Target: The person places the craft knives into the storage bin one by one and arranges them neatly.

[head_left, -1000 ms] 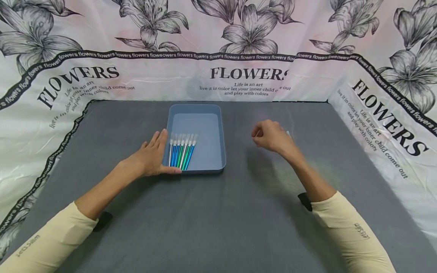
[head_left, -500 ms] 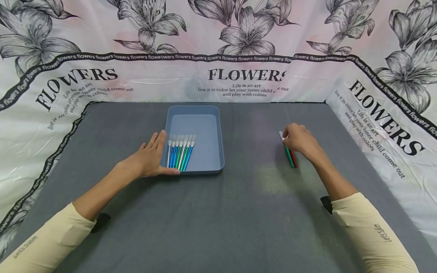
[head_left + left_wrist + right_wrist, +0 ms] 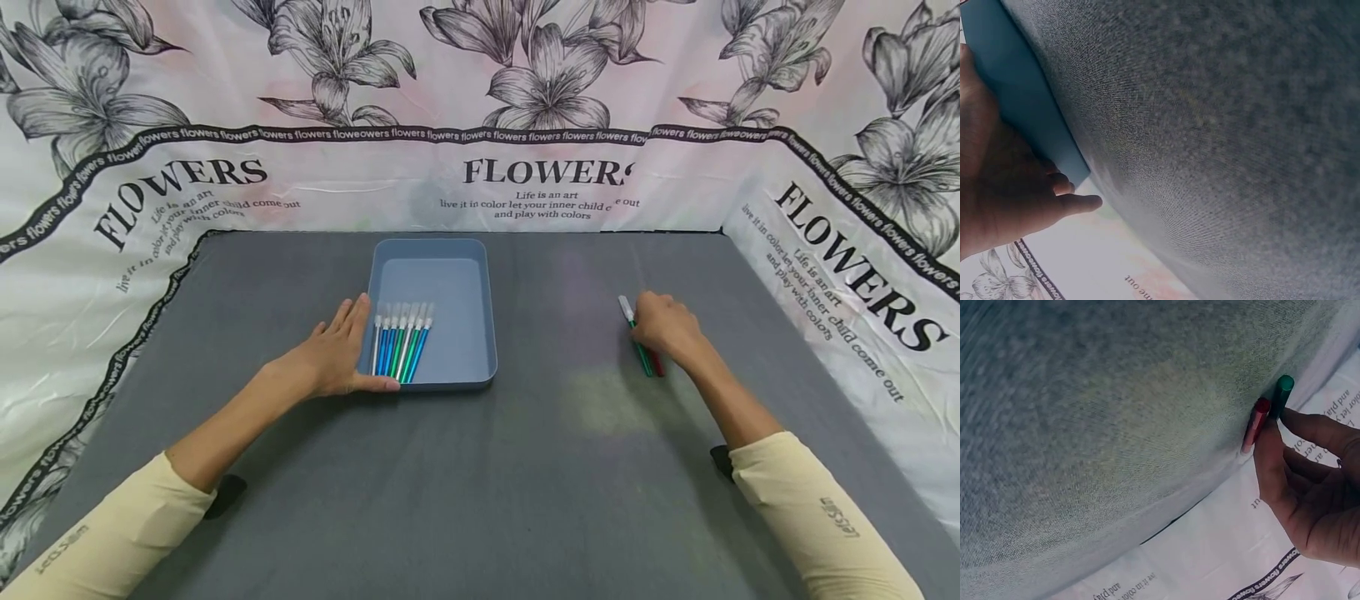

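Note:
My left hand point(image 3: 330, 354) rests against the left side of the blue-grey tray point(image 3: 468, 379), fingers straight and thumb along its front edge. Several pens point(image 3: 401, 342) with silver, blue and green barrels and clear whitish caps lie side by side in the tray's left front part. To the right of the tray, my right hand point(image 3: 666, 323) pinches a green pen point(image 3: 643, 360) between thumb and finger, low over the table. A red pen point(image 3: 657, 364) lies close beside it, partly covered by the hand. In the right wrist view both barrel ends show, the red pen point(image 3: 1256, 425) beside the thumb.
The grey tabletop point(image 3: 510, 475) extends around the tray and the pens. A white flower-printed sheet point(image 3: 360, 183) with black lettering stands behind the table and along both sides.
My right hand has moved right from near the tray to the green and red pens and now grips the green one. My left hand stays at the tray.

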The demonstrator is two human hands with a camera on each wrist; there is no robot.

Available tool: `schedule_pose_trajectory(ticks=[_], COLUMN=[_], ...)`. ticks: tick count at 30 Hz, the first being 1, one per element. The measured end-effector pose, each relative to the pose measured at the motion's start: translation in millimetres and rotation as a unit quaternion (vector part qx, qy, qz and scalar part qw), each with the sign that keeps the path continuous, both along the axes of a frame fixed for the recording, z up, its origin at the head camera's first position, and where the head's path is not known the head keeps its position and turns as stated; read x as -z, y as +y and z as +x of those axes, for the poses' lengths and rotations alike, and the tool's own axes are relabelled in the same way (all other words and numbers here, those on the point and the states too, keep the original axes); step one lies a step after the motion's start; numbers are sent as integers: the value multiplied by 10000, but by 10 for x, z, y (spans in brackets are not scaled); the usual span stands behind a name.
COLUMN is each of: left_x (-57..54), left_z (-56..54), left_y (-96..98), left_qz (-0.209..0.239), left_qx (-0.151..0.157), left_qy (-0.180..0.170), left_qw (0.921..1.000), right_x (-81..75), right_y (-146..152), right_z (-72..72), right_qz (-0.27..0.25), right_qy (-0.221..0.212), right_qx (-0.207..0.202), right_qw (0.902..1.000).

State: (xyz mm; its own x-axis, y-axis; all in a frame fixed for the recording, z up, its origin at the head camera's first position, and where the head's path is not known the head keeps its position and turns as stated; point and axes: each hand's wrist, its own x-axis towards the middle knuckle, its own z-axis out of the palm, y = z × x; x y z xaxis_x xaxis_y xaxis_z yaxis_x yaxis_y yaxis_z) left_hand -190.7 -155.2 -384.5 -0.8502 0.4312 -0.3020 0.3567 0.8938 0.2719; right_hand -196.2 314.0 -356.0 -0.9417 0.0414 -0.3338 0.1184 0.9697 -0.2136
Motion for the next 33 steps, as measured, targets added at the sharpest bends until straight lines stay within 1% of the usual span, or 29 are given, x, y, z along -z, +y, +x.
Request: schedule_pose_trajectory(ticks=[7,16,20,24,33], left_x=[-7,-10,-10,-6,3], left_z=[-5,-7,-7,-5,3], left_y=[22,14,11,9,-3], left_qz=[-16,-50,-66,-81,31], left_qx=[11,-6,3,8,-3], left_qy=[-1,-27,-6,14,-8], left_qw=[10000,10000,10000,10000,10000], right_x=[36,46,1,-85,-274], right_y=[2,-50,-98,-193,-577], right_z=[36,80,107,151,223], right_qz=[55,-139,-269,-397,-516], right_qy=[120,310,479,702,932], right_qx=[-20,-117,-111,-193,-358], right_qw=[9999,9994,9984,9966,9937])
